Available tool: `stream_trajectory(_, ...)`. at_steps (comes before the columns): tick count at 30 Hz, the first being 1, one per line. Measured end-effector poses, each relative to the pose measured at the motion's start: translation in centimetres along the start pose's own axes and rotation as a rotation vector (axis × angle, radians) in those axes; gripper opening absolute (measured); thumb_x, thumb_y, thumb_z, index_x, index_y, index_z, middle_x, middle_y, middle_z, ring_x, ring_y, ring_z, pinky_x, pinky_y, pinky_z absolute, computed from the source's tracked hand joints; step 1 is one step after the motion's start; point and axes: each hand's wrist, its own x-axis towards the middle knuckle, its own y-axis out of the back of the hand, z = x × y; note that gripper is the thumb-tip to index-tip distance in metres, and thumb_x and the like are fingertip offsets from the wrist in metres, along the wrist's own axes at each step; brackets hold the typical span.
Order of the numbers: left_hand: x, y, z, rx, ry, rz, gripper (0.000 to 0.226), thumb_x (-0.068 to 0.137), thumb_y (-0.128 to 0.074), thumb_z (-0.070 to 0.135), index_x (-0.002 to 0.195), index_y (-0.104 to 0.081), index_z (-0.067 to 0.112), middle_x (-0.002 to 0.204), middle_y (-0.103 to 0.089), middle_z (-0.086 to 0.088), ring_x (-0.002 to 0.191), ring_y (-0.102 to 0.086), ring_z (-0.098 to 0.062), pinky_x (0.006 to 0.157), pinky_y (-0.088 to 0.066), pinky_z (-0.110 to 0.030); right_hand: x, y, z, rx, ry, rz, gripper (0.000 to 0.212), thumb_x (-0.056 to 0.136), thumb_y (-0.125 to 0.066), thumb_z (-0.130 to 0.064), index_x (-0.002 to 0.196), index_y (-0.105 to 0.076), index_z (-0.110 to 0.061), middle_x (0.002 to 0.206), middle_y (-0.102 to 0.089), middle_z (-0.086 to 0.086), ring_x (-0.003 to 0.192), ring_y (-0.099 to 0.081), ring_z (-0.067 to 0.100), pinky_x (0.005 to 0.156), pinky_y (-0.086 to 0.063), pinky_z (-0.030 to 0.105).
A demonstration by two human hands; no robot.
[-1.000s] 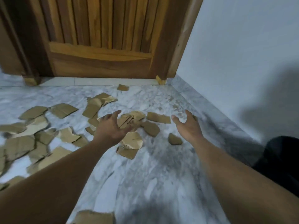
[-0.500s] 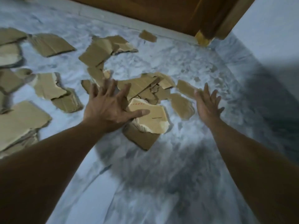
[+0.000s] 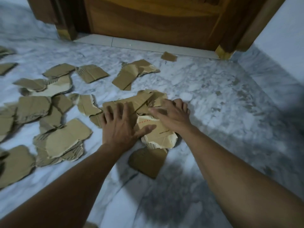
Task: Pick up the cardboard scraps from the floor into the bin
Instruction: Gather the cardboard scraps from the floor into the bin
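Note:
Torn brown cardboard scraps lie scattered over the marble floor [image 3: 213,89]. A small heap of scraps [image 3: 141,101] sits in the middle, with a pale printed piece [image 3: 160,135] on its near side. My left hand [image 3: 120,125] lies flat on the heap's left side, fingers spread, thumb touching the pale piece. My right hand [image 3: 172,114] rests on the heap's right side with fingers straight, blurred by motion. A darker scrap [image 3: 148,162] lies just below the heap. No bin is in view.
Several more scraps [image 3: 62,142] cover the floor to the left. One small scrap [image 3: 169,56] lies by the wooden door [image 3: 156,22] at the back. A white wall [image 3: 283,30] and its marble skirting close off the right side.
The view pulled back and the door came into sight again. My right hand moved left from the bare floor onto the heap. My left hand stayed pressed on the heap.

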Motion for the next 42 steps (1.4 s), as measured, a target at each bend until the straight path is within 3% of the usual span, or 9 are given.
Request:
stream_trajectory(9,-3.1,0.7,-3.7,-0.012,-0.138,0.105,0.109,0.065,-0.033,0.102,0.14,-0.049,0.025,0.152,-0.044,-0.01,0.14,-0.033,-0.04,0.109,-0.029,-0.058,-2.7,-1.2,-3.4,0.125,-0.084,0.041,0.105,0.084,-0.033,-0.089,0.163,0.0,-0.029,0.158,-0.024,0.018,0.142,-0.026,0.041,0.116,-0.023,0.055)
stream_trajectory(13,-4.9,1.9,-3.4,-0.08,-0.134,-0.035,0.113,0.067,-0.014,0.103,0.157,-0.021,0.036,0.17,-0.01,-0.005,0.155,0.0,-0.042,0.12,-0.002,-0.068,-0.8,0.0,-5.0,0.062,-0.099,-0.003,0.092,0.081,-0.018,-0.094,0.157,0.011,-0.053,0.158,-0.02,0.019,0.135,-0.031,0.044,0.112,-0.025,0.057)
stream_trajectory(17,-9.2,1.6,-1.8,-0.017,-0.15,-0.183,0.142,0.05,-0.026,0.11,0.155,0.029,0.032,0.162,0.036,-0.005,0.147,0.032,-0.042,0.114,0.021,-0.066,1.7,0.3,-6.4,0.083,-0.065,-0.185,0.091,0.084,-0.03,-0.091,0.161,-0.008,-0.048,0.172,0.011,0.0,0.155,0.009,0.043,0.119,0.004,0.069)
stream_trajectory(21,-9.9,0.6,-2.4,-0.036,-0.09,-0.088,0.143,0.057,-0.022,0.109,0.16,0.017,0.019,0.169,0.018,-0.008,0.155,0.02,-0.034,0.125,0.003,-0.055,-0.4,-0.5,-5.6,0.178,-0.108,-0.127,0.074,0.092,-0.065,-0.058,0.151,-0.034,-0.026,0.162,-0.032,0.006,0.152,-0.021,0.034,0.123,-0.014,0.056)
stream_trajectory(24,-9.8,0.9,-2.3,-0.096,-0.081,-0.04,0.147,0.055,-0.022,0.11,0.162,0.008,0.015,0.171,0.004,-0.011,0.157,0.007,-0.031,0.127,-0.001,-0.05,-3.1,1.3,-4.5,0.249,-0.177,-0.144,0.093,0.084,-0.078,-0.047,0.155,-0.019,-0.035,0.162,-0.028,0.006,0.147,-0.026,0.035,0.117,-0.028,0.05)
stream_trajectory(32,-10.4,1.0,-2.3,-0.093,-0.053,-0.063,0.121,0.075,-0.017,0.099,0.162,0.006,0.019,0.167,0.016,-0.02,0.153,0.017,-0.042,0.125,0.007,-0.053,-14.8,1.0,-3.9,0.247,-0.49,-0.152,0.075,0.098,-0.026,-0.072,0.158,-0.025,-0.025,0.163,-0.016,0.017,0.149,-0.018,0.043,0.118,-0.023,0.058)
stream_trajectory(37,-10.6,0.9,-2.6,-0.139,-0.158,-0.073,0.106,0.085,-0.009,0.085,0.162,-0.013,0.012,0.17,-0.011,-0.009,0.158,-0.001,-0.028,0.125,0.001,-0.051,-19.7,-1.9,-4.2,0.288,-0.436,0.13,0.063,0.092,-0.052,-0.068,0.138,-0.04,-0.027,0.134,-0.041,0.01,0.108,-0.061,0.038,0.087,-0.051,0.04)
stream_trajectory(40,-11.2,1.1,-2.4,-0.356,-0.13,-0.021,0.069,0.096,-0.027,0.059,0.139,-0.053,0.013,0.147,-0.053,-0.01,0.141,-0.041,-0.032,0.116,-0.027,-0.049,-19.6,-4.9,-5.8,0.511,-0.348,0.249,0.045,0.094,-0.061,-0.057,0.128,-0.048,-0.03,0.117,-0.048,-0.003,0.095,-0.056,0.021,0.081,-0.048,0.031)
stream_trajectory(42,-12.1,1.8,-1.6,-0.53,-0.043,0.017,0.043,0.095,-0.041,0.047,0.114,-0.06,0.013,0.112,-0.066,-0.01,0.109,-0.058,-0.037,0.085,-0.04,-0.041,-19.9,-6.2,-6.3,0.712,-0.34,0.345,0.037,0.093,-0.069,-0.046,0.122,-0.059,-0.026,0.111,-0.055,-0.008,0.101,-0.061,0.016,0.076,-0.048,0.022)
